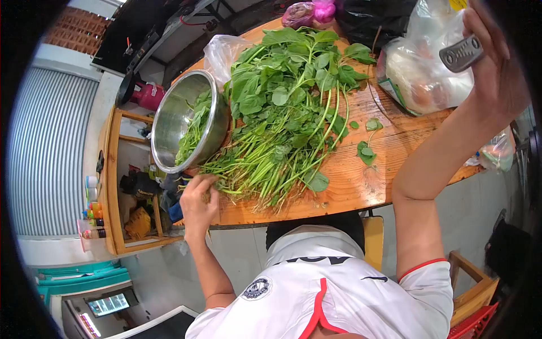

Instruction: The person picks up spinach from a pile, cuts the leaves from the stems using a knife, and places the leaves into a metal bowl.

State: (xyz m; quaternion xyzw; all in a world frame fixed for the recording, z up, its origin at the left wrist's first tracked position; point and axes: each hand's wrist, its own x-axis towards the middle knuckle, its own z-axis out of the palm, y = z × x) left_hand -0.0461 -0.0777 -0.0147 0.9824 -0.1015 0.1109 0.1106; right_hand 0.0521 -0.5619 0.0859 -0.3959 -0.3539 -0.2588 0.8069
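Note:
My left hand (199,202) is at the near-left table edge, just below the steel bowl (219,121). Its fingers are curled round some thin green stems, partly hidden by the hand. The bowl is tilted in view and has cut leafy greens (197,127) inside. Right of it lies a large heap of leafy greens (282,124), its roots towards me. My right hand (490,68) is raised at the far right, closed on a tool with a patterned metal handle (461,54); the rest of this tool cannot be made out.
Loose leaves (366,152) lie on the wooden table (361,186). Clear plastic bags of food (423,73) stand at the right back, beside a black bag (375,20). Pink bags (307,14) are at the far edge. A wooden shelf (113,186) stands left.

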